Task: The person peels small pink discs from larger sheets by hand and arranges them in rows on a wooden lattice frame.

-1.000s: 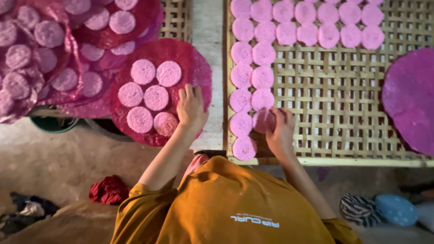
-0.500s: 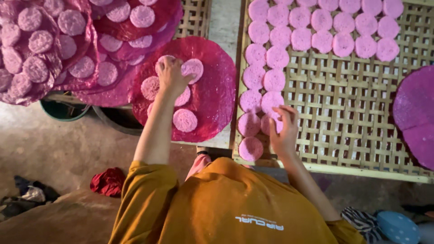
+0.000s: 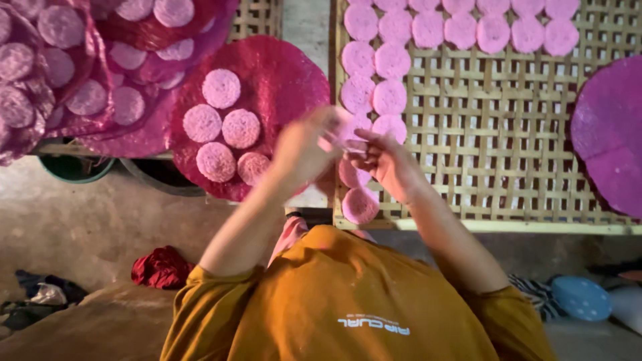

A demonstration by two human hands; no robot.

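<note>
My left hand (image 3: 301, 150) and my right hand (image 3: 391, 164) meet over the near left corner of a woven bamboo tray (image 3: 508, 140). Between their fingertips they hold a thin pink disc (image 3: 340, 137), blurred by motion. On the tray, pink discs (image 3: 374, 60) lie in two columns down the left side and a row along the far edge. To the left, a dark pink round sheet (image 3: 287, 80) carries several loose pink discs (image 3: 222, 127).
A pile of purple-pink sheets with discs (image 3: 73, 73) fills the far left. A large magenta round sheet (image 3: 612, 134) lies on the tray's right. Below are a green bucket (image 3: 73, 168), a red cloth (image 3: 160, 267) and a blue dotted object (image 3: 580, 298) on the floor.
My left hand left the dark pink sheet and swung right with a disc. My right hand lifted off the tray to meet it.
</note>
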